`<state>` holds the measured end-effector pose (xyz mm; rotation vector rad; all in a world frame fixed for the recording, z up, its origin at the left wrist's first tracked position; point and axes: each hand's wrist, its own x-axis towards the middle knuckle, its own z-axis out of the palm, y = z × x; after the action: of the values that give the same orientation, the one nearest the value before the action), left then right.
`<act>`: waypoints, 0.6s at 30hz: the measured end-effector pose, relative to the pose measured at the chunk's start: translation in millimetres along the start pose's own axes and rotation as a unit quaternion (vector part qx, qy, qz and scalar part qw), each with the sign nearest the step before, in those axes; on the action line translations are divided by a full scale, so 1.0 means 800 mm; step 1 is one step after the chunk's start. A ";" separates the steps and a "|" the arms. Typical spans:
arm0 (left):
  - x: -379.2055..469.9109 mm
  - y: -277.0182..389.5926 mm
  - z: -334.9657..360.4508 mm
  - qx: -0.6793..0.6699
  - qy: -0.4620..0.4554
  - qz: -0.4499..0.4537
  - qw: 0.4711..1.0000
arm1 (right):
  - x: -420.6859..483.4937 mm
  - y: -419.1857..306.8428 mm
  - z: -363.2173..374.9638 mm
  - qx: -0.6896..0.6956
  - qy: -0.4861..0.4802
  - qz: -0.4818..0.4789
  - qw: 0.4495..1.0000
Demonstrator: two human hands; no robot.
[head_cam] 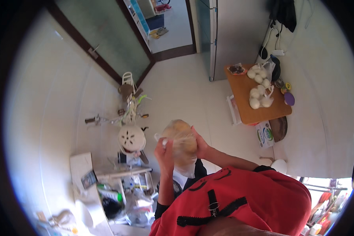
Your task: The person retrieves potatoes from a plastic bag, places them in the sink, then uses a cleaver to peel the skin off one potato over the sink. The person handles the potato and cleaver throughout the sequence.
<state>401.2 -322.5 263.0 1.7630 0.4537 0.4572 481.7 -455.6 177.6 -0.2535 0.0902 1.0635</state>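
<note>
A clear plastic bag (181,141) of rounded, yellowish-tan food hangs before my chest, held between both hands. My left hand (165,150) grips the gathered plastic on its near left side, where a white twist of the bag shows at the fingers. Against the right side of the bag rests my right hand (200,144), its fingers partly hidden behind it. What exactly the food is, I cannot tell through the plastic.
To the right stands a wooden table (239,97) bearing two bags of white round items (258,97). A grey refrigerator (242,38) is behind it. On the left are a child's bicycle (131,109), a glass door (106,38) and a cluttered shelf (124,174).
</note>
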 end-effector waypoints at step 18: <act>0.683 0.024 0.303 0.168 -0.112 0.204 0.958 | 0.446 -0.536 0.052 -0.062 0.054 -0.215 0.973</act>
<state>993.4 -237.0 264.1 2.2213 -0.0014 0.4793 1027.1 -338.5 217.9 -0.4228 0.0633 0.6244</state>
